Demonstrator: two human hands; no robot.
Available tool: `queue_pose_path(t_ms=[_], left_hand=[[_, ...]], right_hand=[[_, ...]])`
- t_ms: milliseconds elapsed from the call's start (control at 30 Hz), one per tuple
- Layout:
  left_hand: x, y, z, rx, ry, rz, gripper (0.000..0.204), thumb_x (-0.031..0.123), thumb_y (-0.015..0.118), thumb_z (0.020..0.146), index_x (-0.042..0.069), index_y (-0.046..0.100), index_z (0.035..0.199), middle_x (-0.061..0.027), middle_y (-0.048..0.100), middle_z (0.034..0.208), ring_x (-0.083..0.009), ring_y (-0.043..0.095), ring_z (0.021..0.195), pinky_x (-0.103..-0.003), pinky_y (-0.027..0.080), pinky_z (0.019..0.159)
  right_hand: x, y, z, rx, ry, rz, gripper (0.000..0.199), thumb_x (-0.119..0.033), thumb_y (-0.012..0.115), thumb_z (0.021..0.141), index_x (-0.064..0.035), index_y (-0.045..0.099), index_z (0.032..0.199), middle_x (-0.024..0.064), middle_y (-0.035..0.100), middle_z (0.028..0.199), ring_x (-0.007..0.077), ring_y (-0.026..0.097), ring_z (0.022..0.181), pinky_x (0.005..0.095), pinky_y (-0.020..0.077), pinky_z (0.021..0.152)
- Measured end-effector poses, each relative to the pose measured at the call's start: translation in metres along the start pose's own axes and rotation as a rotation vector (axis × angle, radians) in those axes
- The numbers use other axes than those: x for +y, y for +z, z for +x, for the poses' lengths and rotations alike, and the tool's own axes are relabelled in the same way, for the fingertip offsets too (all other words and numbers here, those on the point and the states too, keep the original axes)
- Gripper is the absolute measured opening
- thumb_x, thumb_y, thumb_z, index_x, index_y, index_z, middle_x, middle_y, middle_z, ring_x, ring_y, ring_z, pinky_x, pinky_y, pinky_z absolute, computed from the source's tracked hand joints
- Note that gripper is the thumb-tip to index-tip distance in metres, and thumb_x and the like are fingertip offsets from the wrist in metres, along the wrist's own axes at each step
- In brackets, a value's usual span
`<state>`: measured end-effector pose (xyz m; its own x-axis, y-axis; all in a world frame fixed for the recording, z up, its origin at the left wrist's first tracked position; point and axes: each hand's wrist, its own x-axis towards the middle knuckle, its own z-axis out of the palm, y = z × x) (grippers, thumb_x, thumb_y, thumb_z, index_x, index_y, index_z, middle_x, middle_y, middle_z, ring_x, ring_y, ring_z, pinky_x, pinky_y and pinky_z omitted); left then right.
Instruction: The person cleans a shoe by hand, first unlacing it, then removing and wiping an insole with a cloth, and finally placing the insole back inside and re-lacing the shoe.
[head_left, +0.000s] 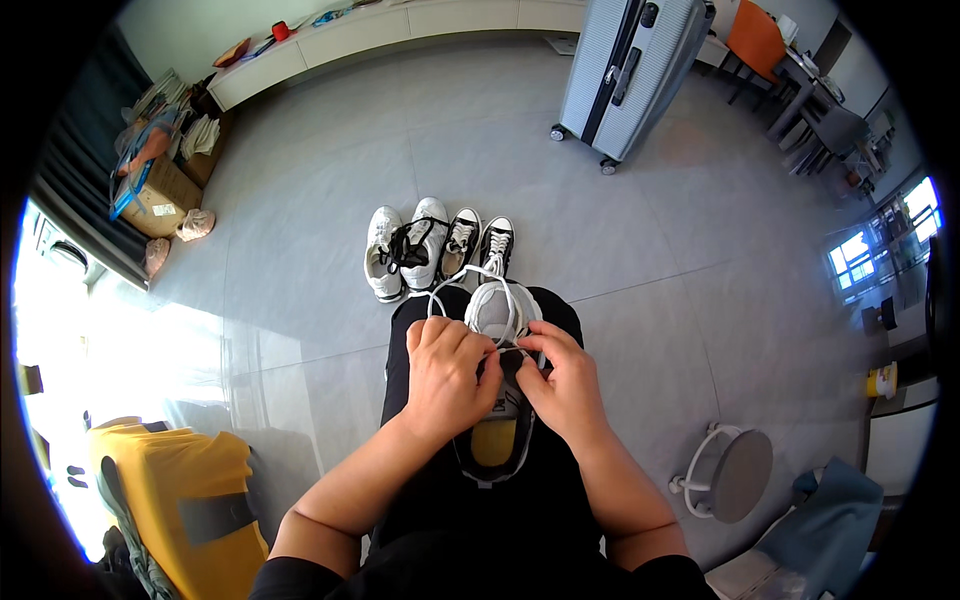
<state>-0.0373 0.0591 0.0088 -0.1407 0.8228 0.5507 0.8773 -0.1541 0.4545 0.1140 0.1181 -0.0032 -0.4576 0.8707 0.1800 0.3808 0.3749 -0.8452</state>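
Fingers (478, 352) of left hand (447, 378) curled and pinched on white shoelace (478, 274); right hand (566, 385) fingers likewise closed on lace over the tongue. Both hands touching the grey shoe (497, 420), resting on lap, black trousers under it. Long axis runs straight away from body, toe far end, heel opening nearest, yellowish insole showing. Hands meet at shoe's midline, mid-length; equal reach, neither clearly nearer. Lace looped in a wide arc beyond the toe. Upper looks like soft knit or mesh, pale grey toe, darker collar; lace thin, limp cord. Just past the toe on grey tiled floor (300, 250): white sneakers (405, 250) with black laces piled on top, black canvas pair (480, 243) beside them. Further out: ribbed hard suitcase (630, 70), yellow suitcase (170, 500) near left, round stool (735, 475) to the right.
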Motion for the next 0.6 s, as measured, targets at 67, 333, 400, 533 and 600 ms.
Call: queue_pose_path(t_ms=[67,333,400,533,600], left_hand=[[-0.0005,-0.0006,0.0004,-0.002,0.021,0.013,0.008,0.012,0.070,0.070,0.009,0.063,0.074,-0.0033,0.056,0.074,-0.0252,0.052,0.081,-0.039,0.035,0.077],[-0.0040,0.0080,-0.0005,0.017,0.101,0.010,0.009,0.013,0.070,0.069,0.011,0.061,0.068,-0.0006,0.057,0.068,-0.0208,0.051,0.073,-0.038,0.036,0.075],[-0.0060,0.0081,-0.0020,0.011,0.082,0.011,0.011,0.012,0.070,0.067,0.010,0.059,0.065,-0.0012,0.056,0.063,-0.0209,0.051,0.069,-0.038,0.037,0.073],[-0.0075,0.0068,-0.0056,0.028,0.056,0.013,0.016,0.012,0.068,0.064,0.009,0.054,0.058,-0.0025,0.053,0.055,-0.0216,0.050,0.061,-0.037,0.037,0.069],[-0.0076,0.0083,-0.0063,0.033,0.048,0.033,0.017,0.012,0.067,0.063,0.009,0.052,0.056,-0.0030,0.052,0.053,-0.0218,0.050,0.060,-0.037,0.037,0.069]], right_hand=[[0.0018,0.0019,0.0003,0.011,-0.031,-0.018,0.025,0.000,0.062,0.077,0.0029,0.067,0.101,0.0171,0.061,0.119,0.0204,0.067,0.089,0.0262,0.0559,0.064],[-0.0019,0.0007,-0.0006,0.009,0.000,-0.001,0.025,0.000,0.061,0.078,0.0017,0.068,0.102,0.0180,0.061,0.121,0.0194,0.066,0.093,0.0255,0.0552,0.064],[-0.0005,0.0006,-0.0017,0.011,-0.002,0.001,0.025,-0.001,0.061,0.079,0.0014,0.068,0.103,0.0183,0.061,0.121,0.0194,0.066,0.094,0.0255,0.0551,0.065],[-0.0001,0.0036,-0.0034,0.029,0.014,0.054,0.023,-0.005,0.061,0.078,0.0025,0.067,0.098,0.0204,0.062,0.117,0.0341,0.061,0.105,0.0384,0.0512,0.086],[0.0014,0.0044,-0.0033,0.028,0.016,0.064,0.023,-0.005,0.060,0.078,0.0026,0.067,0.099,0.0209,0.062,0.116,0.0342,0.061,0.105,0.0385,0.0512,0.086]])
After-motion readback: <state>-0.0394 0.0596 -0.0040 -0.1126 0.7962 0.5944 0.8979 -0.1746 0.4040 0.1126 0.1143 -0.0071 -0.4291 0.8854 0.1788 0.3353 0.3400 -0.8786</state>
